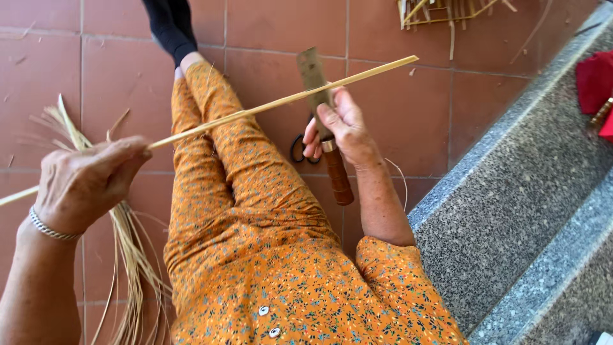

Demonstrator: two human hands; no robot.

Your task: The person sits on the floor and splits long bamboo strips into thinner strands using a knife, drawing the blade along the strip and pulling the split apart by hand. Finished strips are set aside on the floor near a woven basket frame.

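Fingers of the left hand (86,182) pinch a bamboo strip (281,102); the right hand (338,124) clenches a knife (322,108).

The near end of the bamboo strip (281,102) is covered by the left hand (86,182) and then cut off at the left edge of the frame. Part of the knife (324,121) is hidden inside the right hand (341,128), and the scissors (299,150) behind that hand are seen only as dark loops. At the upper right, the woven frame (440,11) is cropped by the top edge and the red cloth (597,83) by the right edge.
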